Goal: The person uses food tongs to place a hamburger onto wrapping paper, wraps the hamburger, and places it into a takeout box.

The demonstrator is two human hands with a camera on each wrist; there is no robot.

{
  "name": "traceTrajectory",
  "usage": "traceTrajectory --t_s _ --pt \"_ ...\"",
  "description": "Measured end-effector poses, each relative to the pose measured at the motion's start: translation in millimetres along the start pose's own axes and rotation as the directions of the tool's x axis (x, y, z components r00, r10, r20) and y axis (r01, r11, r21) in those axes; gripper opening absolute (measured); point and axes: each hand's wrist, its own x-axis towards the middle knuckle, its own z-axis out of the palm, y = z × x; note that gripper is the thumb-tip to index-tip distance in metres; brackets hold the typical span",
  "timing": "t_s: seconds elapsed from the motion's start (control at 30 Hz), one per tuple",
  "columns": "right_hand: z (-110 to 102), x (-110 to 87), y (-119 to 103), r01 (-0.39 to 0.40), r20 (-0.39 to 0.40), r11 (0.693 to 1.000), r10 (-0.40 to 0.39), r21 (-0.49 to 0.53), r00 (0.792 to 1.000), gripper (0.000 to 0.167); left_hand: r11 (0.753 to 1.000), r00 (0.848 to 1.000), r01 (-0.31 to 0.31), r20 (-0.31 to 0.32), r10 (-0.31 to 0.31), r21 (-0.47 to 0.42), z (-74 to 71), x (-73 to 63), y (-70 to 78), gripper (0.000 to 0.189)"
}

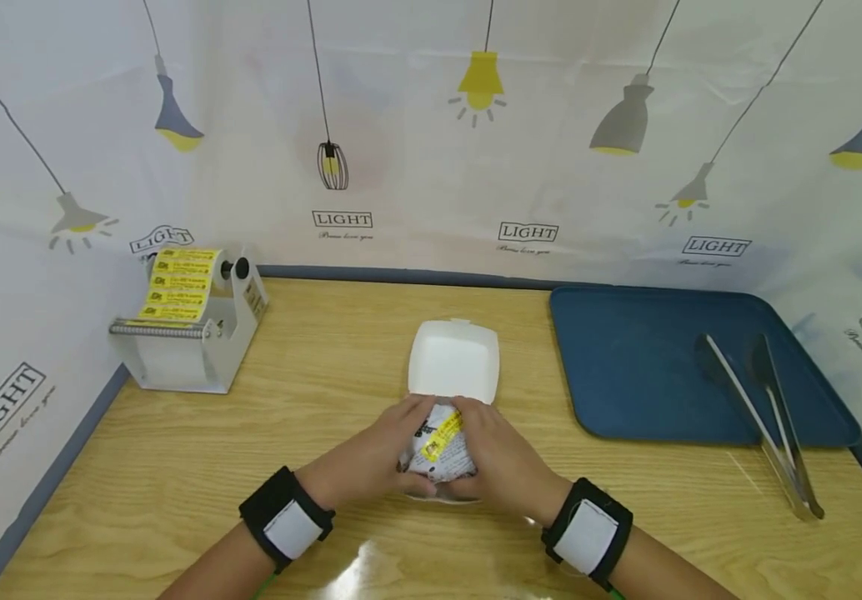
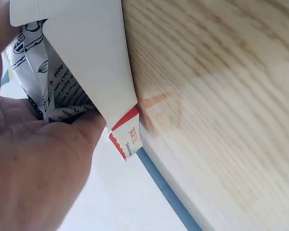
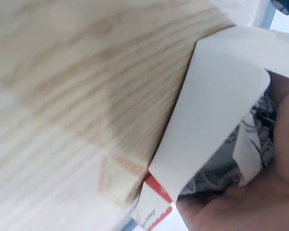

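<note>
A paper-wrapped burger (image 1: 442,442) with a yellow sticker on top sits low in an opened white box, whose raised lid (image 1: 453,358) stands behind it. My left hand (image 1: 389,450) grips the burger's left side, the thumb toward me. On the other side, my right hand (image 1: 506,458) holds it the same way. In the left wrist view, printed wrapper (image 2: 62,86) shows between the left hand (image 2: 33,168) and the box wall (image 2: 94,57). The right wrist view has crumpled wrapper (image 3: 250,149) beside the right hand (image 3: 265,202), within the box wall (image 3: 212,96). Most fingertips are hidden.
At the left back stands a label dispenser (image 1: 183,333) with a roll of yellow stickers. A blue tray (image 1: 641,367) lies at the right, metal tongs (image 1: 779,442) resting across its front edge. Printed sheeting (image 1: 416,183) closes off the wooden table's (image 1: 326,358) back and sides.
</note>
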Motion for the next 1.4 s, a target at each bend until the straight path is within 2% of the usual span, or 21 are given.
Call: traceTrajectory --t_s 0.13,0.2,0.27,0.33,0.47,0.57,0.63,0.7,0.77,0.87,0.97,1.07,1.2,1.3,1.4 --pt "-0.7 -3.2 2.2 0.045 -0.008 0.995 -0.046 -0.084 0.999 0.104 0.999 0.998 -0.030 0.059 0.032 -0.044 -2.5 -5.3 -0.1 0.076" --pt "-0.5 -5.3 3.6 0.060 -0.026 0.986 -0.065 -0.155 0.998 0.107 0.996 0.995 -0.060 0.077 0.064 -0.060 -4.5 -7.3 -1.0 0.070" --pt "0.5 -6.9 5.0 0.064 -0.037 0.974 -0.073 -0.217 0.997 0.109 0.995 0.993 -0.094 0.073 0.096 -0.032 -4.8 -8.2 -2.2 0.066" --pt "1.9 -7.8 6.4 0.060 -0.030 0.969 -0.069 -0.242 0.997 0.110 0.992 0.991 -0.123 0.058 0.121 0.032 -3.3 -9.0 -3.2 0.062" --pt "2.6 -7.7 8.0 0.043 0.048 0.982 -0.035 -0.182 0.998 0.117 0.976 0.992 -0.124 0.004 0.125 0.179 1.6 -11.0 -2.5 0.059" --pt "-0.7 -6.3 9.7 0.012 0.128 0.995 0.001 -0.100 0.992 0.122 0.948 0.992 -0.099 -0.044 0.118 0.303 2.0 -12.3 0.2 0.058" --pt "-4.2 -5.4 12.2 -0.015 0.177 1.000 0.018 -0.018 0.984 0.113 0.941 0.992 -0.071 -0.074 0.101 0.332 0.1 -13.0 2.0 0.057" --pt "-6.7 -5.6 17.0 -0.034 0.196 0.996 0.017 0.084 0.981 0.094 0.946 0.993 -0.046 -0.089 0.079 0.322 -2.2 -13.1 4.0 0.056" --pt "-7.1 -7.4 21.4 -0.030 0.178 0.989 0.004 0.144 0.984 0.075 0.957 0.994 -0.020 -0.095 0.050 0.288 -3.2 -13.0 4.4 0.056" --pt "-4.0 -10.5 25.0 0.013 0.128 0.992 -0.029 0.126 0.991 0.061 0.961 0.993 -0.005 -0.113 0.037 0.275 -1.2 -12.4 2.8 0.056" --pt "-0.8 -11.6 23.0 0.025 0.114 0.999 -0.028 0.025 0.993 0.060 0.953 0.990 -0.004 -0.136 0.047 0.304 2.5 -13.8 -0.1 0.056" --pt "-0.5 -10.9 21.0 0.002 0.110 1.000 -0.001 -0.010 0.994 0.062 0.946 0.987 0.003 -0.150 0.048 0.324 5.2 -16.5 -2.6 0.055" --pt "-5.7 -13.3 24.1 -0.053 0.052 0.995 0.049 0.088 0.997 0.069 0.944 0.986 0.011 -0.159 0.044 0.331 5.5 -17.5 -3.4 0.055" --pt "-11.9 -17.3 30.1 -0.063 0.013 0.982 0.062 0.178 0.998 0.069 0.934 0.987 0.012 -0.154 0.046 0.357 4.4 -16.8 -1.6 0.054" --pt "-18.2 -21.6 36.7 -0.042 0.034 0.979 0.036 0.202 0.999 0.065 0.920 0.989 0.024 -0.146 0.036 0.392 4.1 -16.1 -0.1 0.054"
